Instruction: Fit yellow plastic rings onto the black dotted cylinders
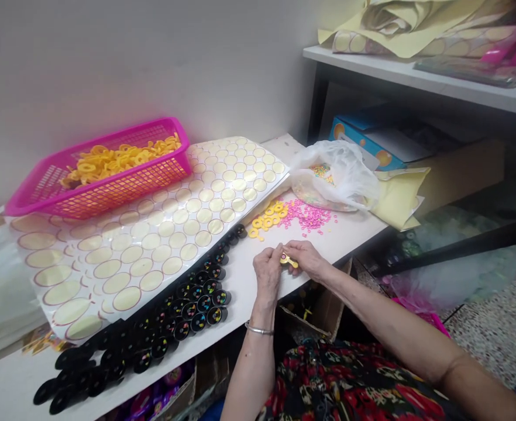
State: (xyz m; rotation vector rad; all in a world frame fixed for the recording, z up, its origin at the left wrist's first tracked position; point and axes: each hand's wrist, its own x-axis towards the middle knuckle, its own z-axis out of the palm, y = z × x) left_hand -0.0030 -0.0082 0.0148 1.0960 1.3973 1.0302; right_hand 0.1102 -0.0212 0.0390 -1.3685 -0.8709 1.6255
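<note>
Above the front edge of the white table, my left hand (pixel 267 271) and my right hand (pixel 307 257) meet with fingers pinched. Between them is a small yellow plastic piece (pixel 290 262) with a round head and a short stem. Something pinkish shows in the round head, too small to name. Just beyond my hands lie loose yellow plastic rings (pixel 268 218) and a scatter of tiny pink pieces (pixel 307 217). To the left stand rows of black cups (pixel 189 310), several with coloured bits inside.
A pink basket (pixel 121 186) of yellow pieces rests on sheets of round stickers (pixel 152 257) by the wall. A white plastic bag (pixel 334 175) with small coloured bits lies at the back right, near a blue box (pixel 367 143). Below the table edge is an open cardboard box (pixel 317 318).
</note>
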